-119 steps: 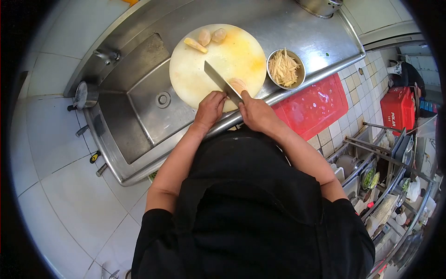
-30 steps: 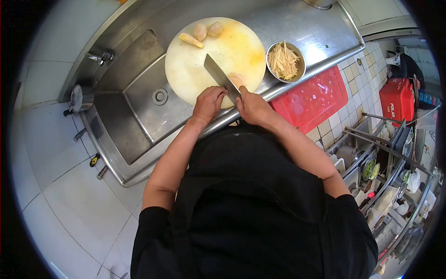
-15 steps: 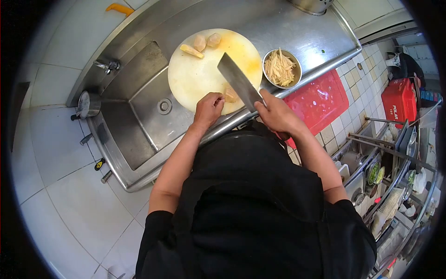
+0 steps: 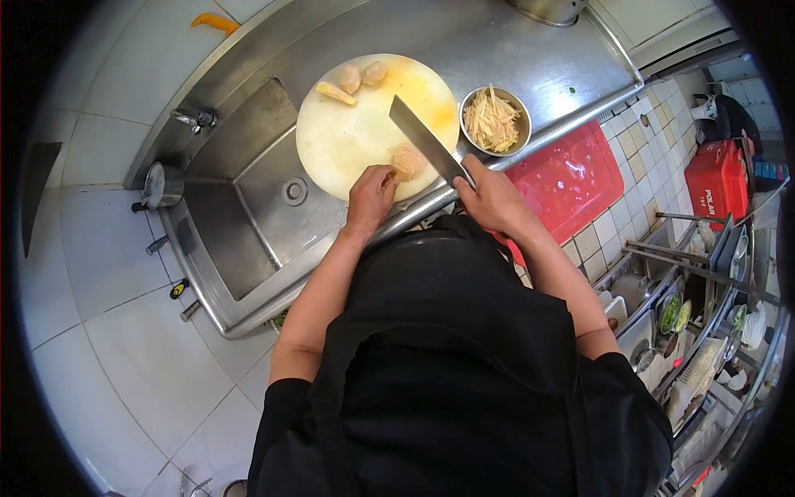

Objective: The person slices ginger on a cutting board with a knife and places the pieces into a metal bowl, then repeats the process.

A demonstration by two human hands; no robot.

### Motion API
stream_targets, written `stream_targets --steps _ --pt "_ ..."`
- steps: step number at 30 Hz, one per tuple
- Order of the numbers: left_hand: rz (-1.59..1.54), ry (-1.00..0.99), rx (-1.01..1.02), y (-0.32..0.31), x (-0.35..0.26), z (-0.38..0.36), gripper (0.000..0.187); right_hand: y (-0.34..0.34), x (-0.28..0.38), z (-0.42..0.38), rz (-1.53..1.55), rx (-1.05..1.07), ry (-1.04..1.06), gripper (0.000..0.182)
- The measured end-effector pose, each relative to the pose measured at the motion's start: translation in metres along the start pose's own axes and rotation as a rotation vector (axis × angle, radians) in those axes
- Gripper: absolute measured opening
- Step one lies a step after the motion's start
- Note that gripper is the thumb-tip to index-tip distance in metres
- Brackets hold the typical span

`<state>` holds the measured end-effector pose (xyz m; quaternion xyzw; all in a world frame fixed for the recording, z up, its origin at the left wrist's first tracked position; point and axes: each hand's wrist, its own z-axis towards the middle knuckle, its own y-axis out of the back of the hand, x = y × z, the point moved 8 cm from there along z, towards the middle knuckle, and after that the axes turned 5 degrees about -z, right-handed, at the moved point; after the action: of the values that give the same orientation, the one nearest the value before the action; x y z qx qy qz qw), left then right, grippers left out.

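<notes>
A round white cutting board (image 4: pixel 356 132) lies on the steel counter over the sink's edge. My right hand (image 4: pixel 490 197) grips a cleaver (image 4: pixel 426 139), its blade raised and lying flat over the board's near right part. My left hand (image 4: pixel 370 197) rests at the board's near edge, fingertips on a pale sliced piece of ginger (image 4: pixel 407 160). Three more pale peeled pieces (image 4: pixel 356 79) sit at the board's far edge. A small steel bowl (image 4: pixel 497 120) holding pale yellow shreds stands right of the board.
A steel sink (image 4: pixel 248 190) with a drain lies left of the board, a tap (image 4: pixel 195 118) behind it. A red crate (image 4: pixel 571 178) sits on the tiled floor under the counter's right end. A wire rack with dishes (image 4: pixel 696 306) stands at far right.
Earlier the cleaver was down on the piece with both hands close together. It has since lifted off and swung right, and my left hand now fingers the cut slices.
</notes>
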<state>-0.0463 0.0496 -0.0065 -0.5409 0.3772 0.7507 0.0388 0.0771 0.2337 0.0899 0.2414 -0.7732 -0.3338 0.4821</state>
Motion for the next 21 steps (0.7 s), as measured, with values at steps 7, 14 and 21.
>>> stream_targets --steps 7,14,21 --pt "0.031 0.007 -0.011 0.017 -0.023 -0.023 0.021 0.001 -0.012 0.022 -0.188 -0.276 0.124 0.028" --pt "0.231 0.069 0.346 -0.023 0.001 -0.072 0.041 -0.039 -0.015 0.044 -0.321 -0.226 0.164 0.035" --pt "0.291 0.087 0.283 -0.043 0.013 -0.072 0.038 -0.040 -0.013 0.048 -0.274 -0.202 0.214 0.035"
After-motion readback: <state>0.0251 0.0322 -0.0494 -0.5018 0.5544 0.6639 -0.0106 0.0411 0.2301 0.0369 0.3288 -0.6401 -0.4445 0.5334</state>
